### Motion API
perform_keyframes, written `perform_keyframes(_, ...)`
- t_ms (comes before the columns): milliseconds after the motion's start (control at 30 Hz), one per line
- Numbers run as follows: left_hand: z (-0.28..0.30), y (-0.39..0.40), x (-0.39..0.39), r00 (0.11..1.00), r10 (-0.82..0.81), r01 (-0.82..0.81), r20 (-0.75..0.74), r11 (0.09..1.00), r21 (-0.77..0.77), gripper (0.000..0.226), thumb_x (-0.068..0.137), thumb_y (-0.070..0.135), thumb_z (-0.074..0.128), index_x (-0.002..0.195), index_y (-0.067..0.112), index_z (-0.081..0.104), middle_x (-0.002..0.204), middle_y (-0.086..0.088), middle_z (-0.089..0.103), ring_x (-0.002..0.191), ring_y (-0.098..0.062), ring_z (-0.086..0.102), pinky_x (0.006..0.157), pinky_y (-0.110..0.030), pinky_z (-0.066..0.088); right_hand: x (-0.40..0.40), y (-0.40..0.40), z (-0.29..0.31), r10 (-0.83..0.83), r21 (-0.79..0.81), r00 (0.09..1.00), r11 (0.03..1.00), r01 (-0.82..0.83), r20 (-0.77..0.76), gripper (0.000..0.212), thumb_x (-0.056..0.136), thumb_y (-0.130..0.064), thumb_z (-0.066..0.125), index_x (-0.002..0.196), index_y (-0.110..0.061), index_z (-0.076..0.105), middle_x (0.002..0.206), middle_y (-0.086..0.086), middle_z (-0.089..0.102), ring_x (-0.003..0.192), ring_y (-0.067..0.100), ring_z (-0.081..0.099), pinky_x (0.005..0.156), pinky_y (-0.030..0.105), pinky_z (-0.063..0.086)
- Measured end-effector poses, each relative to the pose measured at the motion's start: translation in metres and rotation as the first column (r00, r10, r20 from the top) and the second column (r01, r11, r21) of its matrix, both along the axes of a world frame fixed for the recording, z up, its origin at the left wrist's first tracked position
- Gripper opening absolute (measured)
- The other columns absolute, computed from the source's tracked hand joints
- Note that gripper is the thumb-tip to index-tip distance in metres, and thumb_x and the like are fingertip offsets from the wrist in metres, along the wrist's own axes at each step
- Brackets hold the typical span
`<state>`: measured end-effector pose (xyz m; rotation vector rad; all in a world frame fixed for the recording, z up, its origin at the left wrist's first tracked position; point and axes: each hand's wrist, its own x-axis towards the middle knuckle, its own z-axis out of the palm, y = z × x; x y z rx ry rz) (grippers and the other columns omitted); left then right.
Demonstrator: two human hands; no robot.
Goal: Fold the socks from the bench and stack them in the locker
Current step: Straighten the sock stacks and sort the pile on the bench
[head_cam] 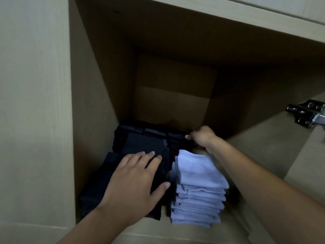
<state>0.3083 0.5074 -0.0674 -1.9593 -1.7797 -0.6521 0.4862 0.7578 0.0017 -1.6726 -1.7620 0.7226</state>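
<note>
Resting flat with fingers spread wide, the left hand (pixel 139 180) presses on the dark socks (pixel 140 148) by the left wall of the locker (pixel 98 95). The right hand (pixel 202 136) reaches to the back, fingers curled on a dark sock pile (pixel 177 141) there. White socks (pixel 198 189) sit stacked near the front edge, just beside the dark ones.

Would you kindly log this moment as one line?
left hand flat on dark socks | right hand grips rear dark stack | white stack beside | locker
</note>
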Motion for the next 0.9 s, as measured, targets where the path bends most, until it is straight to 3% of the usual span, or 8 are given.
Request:
perform_keyframes(67,0.005,-0.001,0.0,0.999,-0.009,0.008,0.031,1.0,0.019,0.065,0.09,0.064,0.039,0.131,0.021,0.065,0.134,0.001,0.065,0.122,-0.022,0.062,0.105,-0.041,0.049,0.0,-0.011,0.008,0.061,0.014,0.998,0.998,-0.062,0.023,0.032,0.086,-0.025,0.08,0.103,0.0,0.071,0.079,0.007,0.061,0.085,0.027,0.059,0.077,0.034,0.048)
perform_keyframes(200,0.012,-0.007,0.001,0.993,-0.068,0.062,0.097,0.996,0.067,0.06,0.091,0.058,0.042,0.131,0.019,0.065,0.134,0.0,0.065,0.124,-0.023,0.06,0.108,-0.041,0.045,0.0,-0.045,0.026,0.162,0.075,0.985,0.983,-0.166,0.061,0.024,0.091,-0.027,0.074,0.094,-0.004,0.071,0.097,0.007,0.068,0.1,0.024,0.063,0.092,0.032,0.049)
perform_keyframes(333,0.018,-0.019,0.002,0.986,-0.132,0.112,0.103,0.977,0.181,0.047,0.093,0.048,0.048,0.121,0.017,0.069,0.121,0.001,0.07,0.112,-0.021,0.064,0.099,-0.038,0.048,-0.003,-0.093,0.033,0.228,0.165,0.974,0.96,-0.228,0.018,0.017,0.092,-0.027,0.073,0.095,-0.01,0.073,0.092,0.0,0.069,0.095,0.018,0.064,0.086,0.03,0.048)
perform_keyframes(500,0.031,-0.046,-0.002,0.98,-0.153,0.112,0.125,0.952,0.285,0.029,0.096,0.039,0.052,0.104,0.018,0.07,0.091,0.005,0.071,0.085,-0.017,0.066,0.075,-0.034,0.052,-0.013,-0.162,0.024,0.252,0.33,0.967,0.918,-0.222,-0.05,0.013,0.091,-0.025,0.073,0.1,-0.018,0.066,0.076,-0.006,0.066,0.069,0.007,0.058,0.068,0.023,0.045)
perform_keyframes(633,0.04,-0.074,-0.015,0.982,-0.133,0.089,0.136,0.955,0.284,0.027,0.097,0.043,0.049,0.096,0.023,0.067,0.08,0.01,0.066,0.072,-0.014,0.06,0.061,-0.029,0.047,-0.026,-0.217,0.006,0.331,0.404,0.935,0.878,-0.257,-0.126,0.01,0.092,-0.021,0.071,0.099,-0.021,0.064,0.084,-0.005,0.069,0.066,0.004,0.057,0.071,0.023,0.049)
perform_keyframes(767,0.045,-0.108,-0.034,0.986,-0.125,0.096,0.108,0.966,0.241,0.03,0.097,0.047,0.044,0.094,0.026,0.065,0.075,0.01,0.063,0.066,-0.014,0.059,0.054,-0.035,0.048,-0.043,-0.259,-0.013,0.446,0.5,0.882,0.804,-0.322,-0.15,0.013,0.091,-0.019,0.07,0.095,-0.027,0.061,0.079,-0.008,0.066,0.067,0.01,0.057,0.074,0.034,0.053)
perform_keyframes(900,0.042,-0.142,-0.062,0.992,-0.096,0.079,0.078,0.977,0.198,0.029,0.098,0.048,0.045,0.094,0.025,0.063,0.077,0.009,0.063,0.066,-0.016,0.058,0.056,-0.037,0.05,-0.059,-0.29,-0.025,0.575,0.517,0.817,0.71,-0.478,-0.034,0.013,0.092,-0.023,0.068,0.098,-0.032,0.059,0.082,-0.01,0.065,0.076,0.014,0.057,0.068,0.021,0.044)
